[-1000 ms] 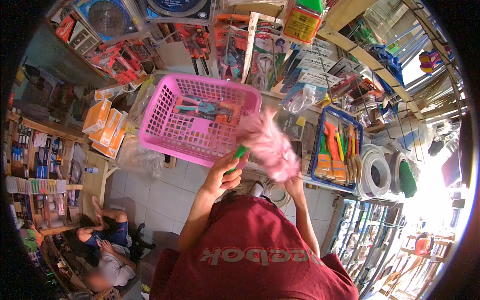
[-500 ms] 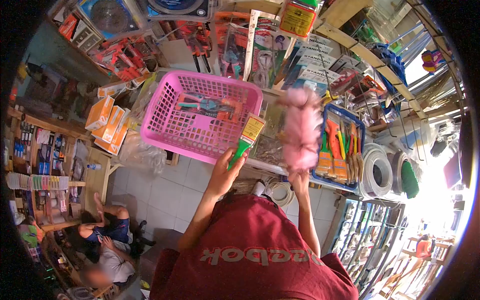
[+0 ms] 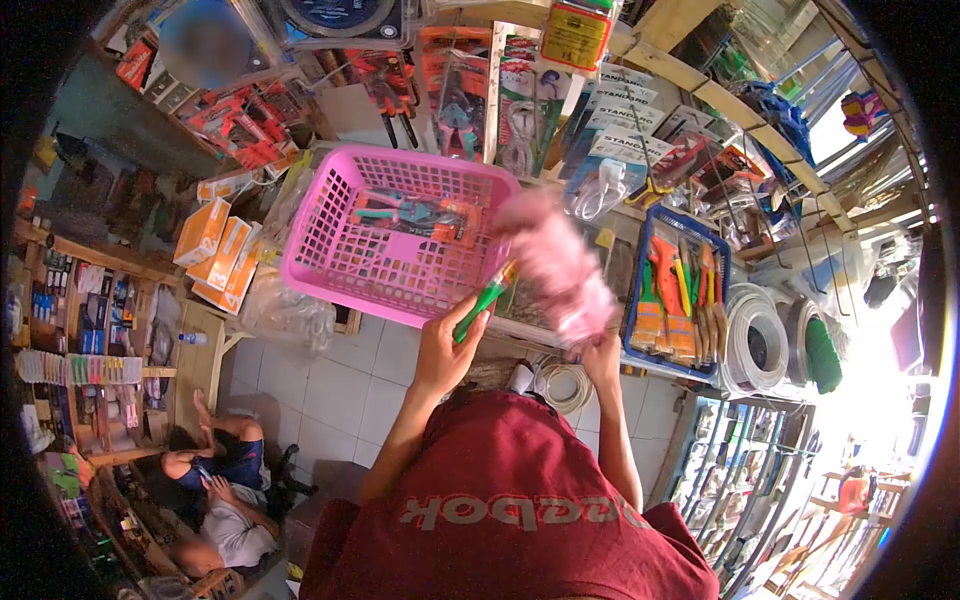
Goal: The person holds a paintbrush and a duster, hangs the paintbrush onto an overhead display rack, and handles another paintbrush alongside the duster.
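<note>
Two bare hands work above the near edge of a worktop (image 3: 515, 328). The left hand (image 3: 447, 345) is closed around the green handle of a paintbrush (image 3: 486, 302), which slants up toward the far right, its tip just beside a fluffy pink duster (image 3: 560, 272). The right hand (image 3: 600, 358) is wrapped around the near end of that duster, which leans toward the far left and is blurred; whether it touches the brush cannot be told.

To the left of the duster sits a pink basket (image 3: 360, 306) with slotted walls, reaching out to the worktop's near side. Inside it lies a teal-handled tool (image 3: 412, 211) with orange packaging next to it. On the right, a blue basket (image 3: 668, 369) holds several brushes (image 3: 681, 318) with orange, green and yellow handles. Just beyond it to the right stands a pale coil (image 3: 748, 335), with a green bristly piece (image 3: 824, 355) near it.

At the left, orange boxes (image 3: 220, 255) lean together behind clear plastic bags (image 3: 292, 315). Packs marked STANDARD (image 3: 630, 145) line the far side. Another coil (image 3: 565, 387) rests on the tiled floor (image 3: 330, 382). Near left, another person (image 3: 238, 525) sits low beside shelves (image 3: 90, 320).
</note>
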### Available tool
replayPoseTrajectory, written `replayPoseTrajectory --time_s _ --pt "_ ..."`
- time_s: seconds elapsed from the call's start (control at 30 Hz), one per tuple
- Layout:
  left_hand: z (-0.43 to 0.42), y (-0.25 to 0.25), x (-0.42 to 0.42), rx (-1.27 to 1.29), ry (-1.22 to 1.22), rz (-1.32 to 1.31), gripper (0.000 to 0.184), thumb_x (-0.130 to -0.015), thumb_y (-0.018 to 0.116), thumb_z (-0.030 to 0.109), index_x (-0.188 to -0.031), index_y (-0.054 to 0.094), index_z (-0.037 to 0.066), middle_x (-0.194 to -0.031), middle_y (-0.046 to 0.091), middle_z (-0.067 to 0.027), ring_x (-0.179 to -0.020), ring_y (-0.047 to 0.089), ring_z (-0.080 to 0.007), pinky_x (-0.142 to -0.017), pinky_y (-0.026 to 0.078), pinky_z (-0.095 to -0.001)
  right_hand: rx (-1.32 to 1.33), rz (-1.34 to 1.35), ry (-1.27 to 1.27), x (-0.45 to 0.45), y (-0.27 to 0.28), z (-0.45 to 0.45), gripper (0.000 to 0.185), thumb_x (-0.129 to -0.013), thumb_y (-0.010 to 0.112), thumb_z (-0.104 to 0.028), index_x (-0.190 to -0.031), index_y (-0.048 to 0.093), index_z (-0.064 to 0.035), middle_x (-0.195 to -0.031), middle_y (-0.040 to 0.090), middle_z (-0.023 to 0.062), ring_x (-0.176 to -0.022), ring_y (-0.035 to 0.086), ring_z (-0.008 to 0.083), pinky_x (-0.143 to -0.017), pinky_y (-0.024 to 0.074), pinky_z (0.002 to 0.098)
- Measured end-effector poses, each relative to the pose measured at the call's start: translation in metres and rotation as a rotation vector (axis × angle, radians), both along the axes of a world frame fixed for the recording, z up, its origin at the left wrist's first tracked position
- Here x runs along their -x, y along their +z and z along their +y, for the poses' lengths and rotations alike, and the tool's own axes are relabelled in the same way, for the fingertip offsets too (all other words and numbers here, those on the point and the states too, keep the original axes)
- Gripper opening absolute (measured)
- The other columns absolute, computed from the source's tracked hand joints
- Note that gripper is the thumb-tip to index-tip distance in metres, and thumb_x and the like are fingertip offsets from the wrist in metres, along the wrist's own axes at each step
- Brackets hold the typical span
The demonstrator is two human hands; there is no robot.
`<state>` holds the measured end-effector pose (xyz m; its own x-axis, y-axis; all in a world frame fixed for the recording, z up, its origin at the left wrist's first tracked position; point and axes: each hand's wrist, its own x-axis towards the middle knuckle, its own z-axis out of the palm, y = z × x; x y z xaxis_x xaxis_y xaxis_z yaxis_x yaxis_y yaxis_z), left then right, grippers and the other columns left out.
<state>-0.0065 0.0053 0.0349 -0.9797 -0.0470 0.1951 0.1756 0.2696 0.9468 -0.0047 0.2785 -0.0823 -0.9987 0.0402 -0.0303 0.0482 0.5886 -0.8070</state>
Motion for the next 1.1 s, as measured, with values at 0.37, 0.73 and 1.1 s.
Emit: replayPoseTrajectory --time_s 0.37,0.73,1.1 --pt "-0.005 -0.003 0.001 0.044 0.085 -0.063 0.035 -0.089 0.061 0.018 -0.118 0.059 -0.001 -0.081 0.065 -0.0024 -0.07 0.05 -0.0044 -0.06 0.041 -0.0221 0.44 0.103 -0.148 0.001 -0.041 -0.001 0.026 -0.078 0.048 -0.003 -0.101 0.058 0.0036 -0.09 0.064 0.0152 -0.087 0.06 0.0263 -0.079 0.0453 0.0378" --pt "-0.008 0.002 0.006 0.193 0.133 -0.006 0.031 -0.087 0.06 0.015 -0.114 0.06 0.002 -0.07 0.057 -0.0131 -0.055 0.052 -0.0197 -0.053 0.04 -0.0341 0.23 0.176 -0.033 0.004 -0.013 -0.004 0.023 -0.08 0.05 -0.002 -0.1 0.058 0.0044 -0.089 0.066 0.0106 -0.079 0.06 0.0193 -0.074 0.0468 0.0356" --pt "-0.01 -0.003 0.01 0.259 0.107 0.068 0.034 -0.082 0.063 0.006 -0.116 0.061 0.01 -0.076 0.051 -0.0105 -0.062 0.052 -0.0265 -0.06 0.043 -0.0375 0.19 0.099 -0.029 0.0 0.005 -0.011 0.018 -0.077 0.056 -0.003 -0.093 0.062 0.0032 -0.087 0.065 0.0153 -0.084 0.06 0.0212 -0.076 0.0449 0.0356"
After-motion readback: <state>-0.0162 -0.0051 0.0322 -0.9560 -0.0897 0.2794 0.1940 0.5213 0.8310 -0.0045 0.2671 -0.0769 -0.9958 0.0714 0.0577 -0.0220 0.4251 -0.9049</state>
